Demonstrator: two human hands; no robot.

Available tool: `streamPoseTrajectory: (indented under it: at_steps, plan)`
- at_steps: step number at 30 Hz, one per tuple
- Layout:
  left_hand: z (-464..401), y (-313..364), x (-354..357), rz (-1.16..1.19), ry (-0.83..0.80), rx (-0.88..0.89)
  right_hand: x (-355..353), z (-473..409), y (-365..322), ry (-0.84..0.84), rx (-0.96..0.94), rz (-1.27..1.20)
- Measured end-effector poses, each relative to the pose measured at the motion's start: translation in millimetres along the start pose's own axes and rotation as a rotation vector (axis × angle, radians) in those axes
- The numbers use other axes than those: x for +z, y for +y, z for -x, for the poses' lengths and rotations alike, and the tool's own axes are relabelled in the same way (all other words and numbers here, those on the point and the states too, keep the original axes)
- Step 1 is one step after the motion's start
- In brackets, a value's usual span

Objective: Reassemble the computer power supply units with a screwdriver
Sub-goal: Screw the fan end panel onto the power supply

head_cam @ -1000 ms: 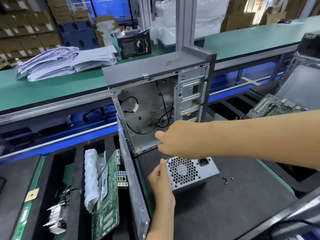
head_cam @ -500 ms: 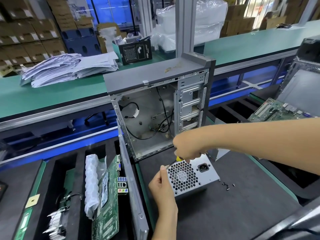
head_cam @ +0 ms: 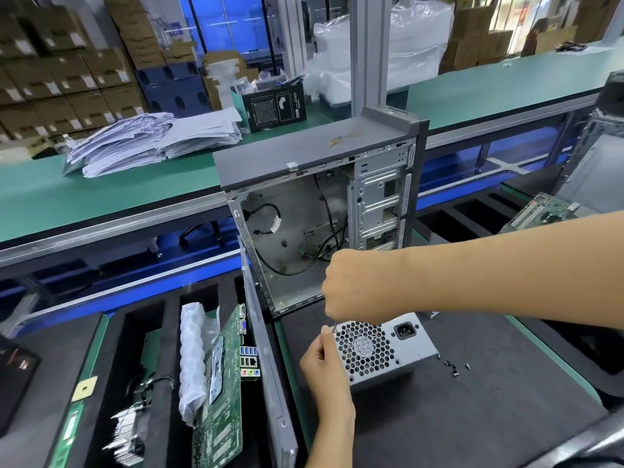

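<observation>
A grey power supply unit [head_cam: 401, 352] lies on the black mat, its honeycomb fan grille and power socket facing me. My right hand [head_cam: 358, 285] hovers above its top left corner, gripping a screwdriver whose thin shaft [head_cam: 334, 325] points down at that corner; the handle is hidden in my fist. My left hand [head_cam: 320, 363] pinches something small at the same corner, right beside the screwdriver tip. Several small black screws [head_cam: 452, 368] lie on the mat to the right of the unit.
An open, stripped computer case [head_cam: 320, 211] stands just behind the unit, cables inside. Its side panel [head_cam: 270, 373] leans at the left. A foam tray holds a green motherboard [head_cam: 223, 383], a bubble-wrapped part and a heatsink. Another motherboard [head_cam: 537, 212] sits far right.
My right hand has drawn in over the unit's top left corner, bringing the screwdriver tip down to it. The left hand stayed at that corner.
</observation>
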State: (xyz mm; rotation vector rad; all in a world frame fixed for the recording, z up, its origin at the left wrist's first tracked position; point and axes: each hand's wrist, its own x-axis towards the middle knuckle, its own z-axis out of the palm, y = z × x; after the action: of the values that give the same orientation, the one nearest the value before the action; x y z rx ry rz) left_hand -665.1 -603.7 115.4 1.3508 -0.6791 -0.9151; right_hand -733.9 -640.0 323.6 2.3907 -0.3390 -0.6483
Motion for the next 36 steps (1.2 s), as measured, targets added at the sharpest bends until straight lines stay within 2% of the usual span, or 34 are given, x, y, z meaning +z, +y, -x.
streamPoseTrajectory:
  at_steps: [3, 6, 7, 8, 9, 10, 13, 16, 17, 19, 22, 24, 28, 31, 33, 36]
  plan:
    - [-2, -3, 0, -0.013, -0.002, 0.014, -1, -15, -1, -0.220, 0.273, -0.445]
    - [0, -4, -1, -0.008, -0.014, 0.027, 9, -26, 17, -0.666, 0.552, -1.161]
    - [1, -4, -2, -0.001, -0.012, 0.020, 11, -24, 24, -0.762, 0.614, -1.420]
    - [1, -3, -2, 0.006, -0.011, 0.011, 13, -20, 30, -0.798, 0.637, -1.568]
    - [1, -1, -1, 0.012, -0.011, 0.004, 16, -16, 35, -0.771, 0.591, -1.578]
    - [0, 0, -1, 0.016, -0.014, 0.002, 18, -10, 35, -0.693, 0.512, -1.421]
    - [0, 5, 1, 0.008, -0.006, -0.005, 10, 3, 19, -0.422, 0.190, -0.648]
    - [0, 4, 1, 0.033, 0.001, -0.027, 7, 8, 8, -0.040, -0.037, -0.050]
    - [1, 4, 0, 0.053, -0.001, -0.030, 5, 8, 8, 0.011, -0.106, 0.086]
    - [3, 4, 1, 0.091, 0.006, -0.033, 4, 6, 8, 0.045, -0.166, 0.171]
    - [4, 6, 2, 0.124, 0.012, -0.043, 1, -1, 1, 0.004, -0.078, 0.010]
    - [2, 6, 3, 0.141, 0.020, -0.043, 2, -7, -4, -0.075, 0.085, -0.258]
    - [0, 4, 3, 0.155, 0.026, -0.040, 7, -23, 4, -0.513, 0.482, -1.000]
    - [5, 9, 3, 0.158, 0.009, -0.028, 22, -23, 17, -0.760, 0.646, -1.554]
    - [6, 12, 3, 0.111, 0.007, -0.020, 33, -9, 23, -0.761, 0.688, -1.699]
    - [3, 10, 0, 0.119, -0.005, -0.090, 49, 17, 29, -0.588, 0.704, -1.766]
